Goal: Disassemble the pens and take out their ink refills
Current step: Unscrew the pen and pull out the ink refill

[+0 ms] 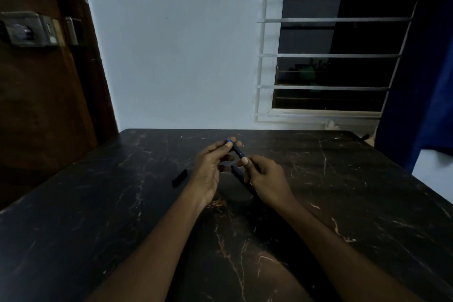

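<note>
We take the bench [318, 179] as our landmark. Toward its left side, clear of both hands, lies a short black piece [179, 177], which we judge to be a removed pen cap. Near the bench centre, our left hand [208, 171] pinches the far end of a dark pen section [235, 148] with a blue tip. Just right of it, our right hand [267, 179] closes around a second dark tube [239, 175]. We judge one pen to be partly disassembled; we cannot tell whether the refill is out. No containers are visible on the bench.
</note>
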